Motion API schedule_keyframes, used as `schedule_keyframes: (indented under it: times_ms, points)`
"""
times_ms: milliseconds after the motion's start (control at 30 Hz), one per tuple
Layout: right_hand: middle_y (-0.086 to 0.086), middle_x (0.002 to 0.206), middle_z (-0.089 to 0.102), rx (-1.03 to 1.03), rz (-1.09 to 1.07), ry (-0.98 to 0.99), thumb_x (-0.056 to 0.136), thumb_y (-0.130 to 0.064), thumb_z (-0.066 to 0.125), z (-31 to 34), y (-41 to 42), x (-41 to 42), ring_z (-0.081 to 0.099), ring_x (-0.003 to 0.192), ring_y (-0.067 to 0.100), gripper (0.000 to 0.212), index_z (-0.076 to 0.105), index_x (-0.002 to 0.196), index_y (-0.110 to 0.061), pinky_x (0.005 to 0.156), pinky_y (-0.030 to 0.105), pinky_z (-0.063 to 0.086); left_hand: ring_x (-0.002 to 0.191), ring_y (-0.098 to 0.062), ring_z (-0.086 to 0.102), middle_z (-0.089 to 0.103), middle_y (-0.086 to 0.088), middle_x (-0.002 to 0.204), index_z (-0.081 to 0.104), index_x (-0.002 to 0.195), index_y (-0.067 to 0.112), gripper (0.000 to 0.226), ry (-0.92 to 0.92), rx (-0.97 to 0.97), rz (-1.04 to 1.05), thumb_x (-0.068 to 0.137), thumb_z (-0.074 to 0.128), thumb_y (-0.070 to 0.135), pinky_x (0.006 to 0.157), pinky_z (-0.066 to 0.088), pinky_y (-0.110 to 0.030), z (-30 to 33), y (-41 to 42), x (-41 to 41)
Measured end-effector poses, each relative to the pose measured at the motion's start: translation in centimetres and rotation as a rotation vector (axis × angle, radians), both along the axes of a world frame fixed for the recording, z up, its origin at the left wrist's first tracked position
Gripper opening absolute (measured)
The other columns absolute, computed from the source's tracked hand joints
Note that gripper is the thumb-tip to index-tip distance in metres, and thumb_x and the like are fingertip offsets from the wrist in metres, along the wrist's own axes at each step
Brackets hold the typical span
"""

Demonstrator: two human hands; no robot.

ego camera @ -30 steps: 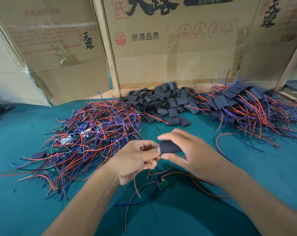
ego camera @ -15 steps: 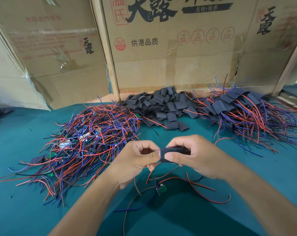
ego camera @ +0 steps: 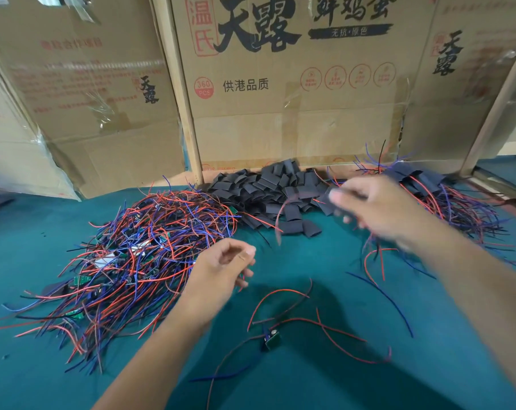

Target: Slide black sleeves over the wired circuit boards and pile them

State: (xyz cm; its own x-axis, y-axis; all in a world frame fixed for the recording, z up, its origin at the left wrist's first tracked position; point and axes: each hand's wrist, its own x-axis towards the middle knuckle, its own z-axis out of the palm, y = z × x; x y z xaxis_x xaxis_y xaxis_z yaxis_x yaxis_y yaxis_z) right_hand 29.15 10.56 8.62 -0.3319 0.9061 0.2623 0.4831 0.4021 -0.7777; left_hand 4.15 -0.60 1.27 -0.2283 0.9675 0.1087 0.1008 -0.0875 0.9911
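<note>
My right hand (ego camera: 381, 208) is blurred in mid-air at the back right and pinches a black sleeve (ego camera: 327, 198). A red wire trails down from the sleeve. My left hand (ego camera: 221, 270) hovers over the teal table (ego camera: 369, 365) with fingers loosely curled and holds nothing. A green circuit board (ego camera: 272, 340) with red and blue wires lies on the table below my hands. A tangle of unsleeved wired boards (ego camera: 138, 255) is at the left. Loose black sleeves (ego camera: 268, 193) are heaped at the back centre. The pile of sleeved boards (ego camera: 446, 202) lies at the right, behind my right hand.
Cardboard boxes (ego camera: 280, 113) stand like a wall along the back of the table. A wooden post (ego camera: 180, 99) rises between two of them. A loose blue wire (ego camera: 384, 297) lies on the cloth at the right.
My right hand has carried the sleeve and its trailing wire up and to the right, towards the sleeved pile. My left hand has let go of the sleeve and stays low.
</note>
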Motion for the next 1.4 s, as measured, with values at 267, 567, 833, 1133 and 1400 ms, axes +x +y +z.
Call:
schedule_keyframes:
  times_ms: [267, 567, 833, 1133, 1400]
  points:
    - [0.030, 0.124, 0.057, 0.092, -0.779, -0.560, 0.092, -0.048, 0.059, 3.8, 12.5, 4.3, 0.055, 0.115, 0.045, 0.057, 0.058, 0.115, 0.004, 0.092, 0.045, 0.044, 0.064, -0.009, 0.047, 0.054, 0.007, 0.069, 0.062, 0.083, 0.020, 0.012, 0.833, 0.157, 0.009, 0.094, 0.065, 0.024, 0.064, 0.043, -0.030, -1.4, 0.3, -0.9]
    - [-0.003, 0.100, 0.070, 0.159, 0.199, -0.396, 0.097, -0.025, 0.053, -2.5, 4.2, -12.2, 0.064, 0.091, 0.016, 0.013, 0.066, 0.095, -0.021, 0.078, 0.033, 0.052, 0.064, -0.010, 0.044, 0.048, 0.012, 0.066, 0.057, 0.087, 0.027, 0.020, 1.100, 0.110, -0.070, 0.096, 0.055, 0.046, 0.060, 0.030, -0.030, -2.2, 0.0, -0.4]
    - [0.006, 0.123, 0.064, 0.105, 0.218, -0.591, 0.097, -0.021, 0.061, -4.8, 10.4, -19.7, 0.057, 0.097, 0.022, 0.024, 0.063, 0.120, -0.015, 0.078, 0.028, 0.040, 0.070, -0.022, 0.058, 0.062, 0.004, 0.076, 0.058, 0.087, 0.023, 0.025, 1.119, 0.127, -0.032, 0.098, 0.051, 0.045, 0.064, 0.048, -0.036, -2.5, 0.2, -1.0]
    - [-0.005, 0.091, 0.065, 0.213, 0.235, -0.592, 0.090, -0.021, 0.065, -5.3, 11.4, -20.9, 0.064, 0.093, 0.021, 0.010, 0.062, 0.091, -0.030, 0.082, 0.038, 0.054, 0.069, -0.023, 0.056, 0.062, 0.002, 0.075, 0.057, 0.085, 0.020, 0.028, 1.156, 0.161, 0.002, 0.099, 0.048, 0.043, 0.063, 0.046, -0.037, -2.7, 0.5, -1.0]
    - [0.005, 0.091, 0.060, 0.253, 0.297, -0.698, 0.090, -0.026, 0.070, -6.4, 11.1, -20.9, 0.048, 0.079, 0.024, 0.040, 0.052, 0.124, -0.018, 0.067, 0.033, 0.035, 0.072, -0.022, 0.057, 0.063, 0.003, 0.079, 0.057, 0.087, 0.021, 0.029, 1.149, 0.148, -0.001, 0.099, 0.047, 0.046, 0.065, 0.045, -0.036, -2.9, 0.5, -1.0]
